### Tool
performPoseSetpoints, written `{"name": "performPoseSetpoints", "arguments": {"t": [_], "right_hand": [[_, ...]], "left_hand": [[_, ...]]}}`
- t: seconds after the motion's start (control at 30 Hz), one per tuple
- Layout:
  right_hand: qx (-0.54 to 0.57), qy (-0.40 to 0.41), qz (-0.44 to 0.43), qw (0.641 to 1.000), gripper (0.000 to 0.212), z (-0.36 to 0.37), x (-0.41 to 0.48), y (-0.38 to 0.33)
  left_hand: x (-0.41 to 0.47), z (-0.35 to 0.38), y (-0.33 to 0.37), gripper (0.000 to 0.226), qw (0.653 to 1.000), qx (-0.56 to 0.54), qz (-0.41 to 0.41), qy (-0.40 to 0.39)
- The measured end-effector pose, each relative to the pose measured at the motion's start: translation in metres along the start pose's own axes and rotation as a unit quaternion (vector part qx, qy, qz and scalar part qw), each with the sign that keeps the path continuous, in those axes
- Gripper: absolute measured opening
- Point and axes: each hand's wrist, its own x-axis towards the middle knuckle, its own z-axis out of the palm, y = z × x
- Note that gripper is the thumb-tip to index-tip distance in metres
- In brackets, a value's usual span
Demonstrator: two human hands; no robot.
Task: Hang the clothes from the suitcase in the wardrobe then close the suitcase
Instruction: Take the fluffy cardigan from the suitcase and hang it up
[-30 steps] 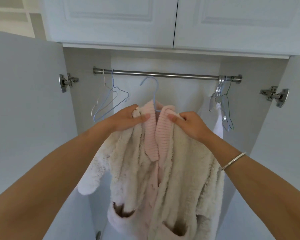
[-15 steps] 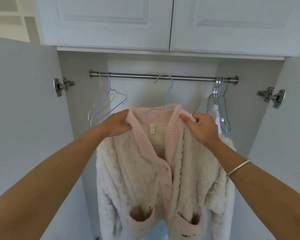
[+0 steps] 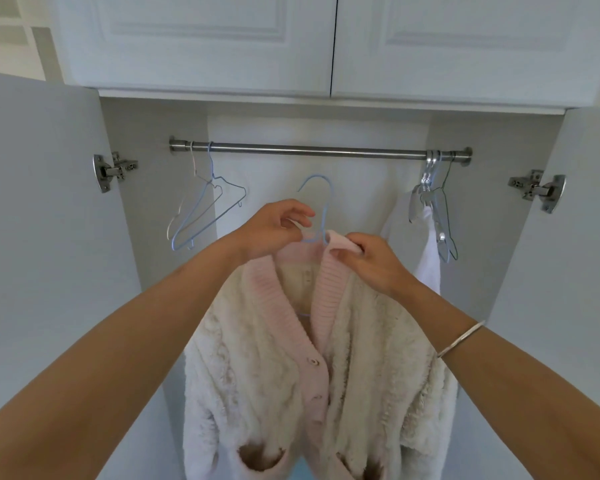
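Note:
A fluffy cream cardigan [image 3: 264, 358] with a pink knit collar and button band hangs on a light blue wire hanger [image 3: 321, 188] in front of the open wardrobe. The hanger's hook is a little below the steel rail [image 3: 309, 151], not touching it. My left hand [image 3: 274, 230] pinches the collar at the hanger's left shoulder. On the right of the hook, my right hand [image 3: 374, 265] grips the folded pink collar edge. The suitcase is out of view.
Two empty wire hangers [image 3: 205, 209] hang at the rail's left end. Several hangers [image 3: 433, 202] with a white garment [image 3: 428, 265] hang at its right end. The wardrobe doors [image 3: 42, 237] [image 3: 586, 271] stand open on both sides, under shut upper cupboards [image 3: 333, 43].
The hanger's hook, up at the rail half a second ago, is now lower than it. Both hands have moved inward along the collar, close to the hook.

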Motion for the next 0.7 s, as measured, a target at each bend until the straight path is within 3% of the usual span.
{"name": "performPoseSetpoints", "arguments": {"t": [0.1,0.23,0.3,0.37,0.57,0.7], "right_hand": [[0.021,0.02,0.001,1.0,0.014,-0.007,0.0,0.007],[0.043,0.031,-0.003,0.999,0.013,-0.015,0.003,0.007],[0.06,0.03,-0.001,0.998,0.016,-0.016,0.005,0.005],[0.073,0.028,-0.008,0.997,0.023,-0.015,0.006,0.004],[0.069,0.017,-0.017,0.997,0.017,-0.003,0.009,-0.005],[0.05,0.001,-0.021,0.998,0.02,0.009,0.013,-0.01]], "left_hand": [[-0.006,-0.017,-0.012,0.033,0.998,0.021,-0.054,-0.001],[-0.015,-0.036,-0.044,0.062,0.981,0.126,-0.139,0.043],[-0.016,-0.043,-0.056,0.055,0.971,0.178,-0.156,0.044],[-0.017,-0.043,-0.063,0.034,0.967,0.216,-0.133,0.015],[-0.013,-0.018,-0.041,0.03,0.98,0.199,-0.007,0.016],[-0.004,0.002,-0.014,0.027,0.987,0.157,0.027,0.015]]}}
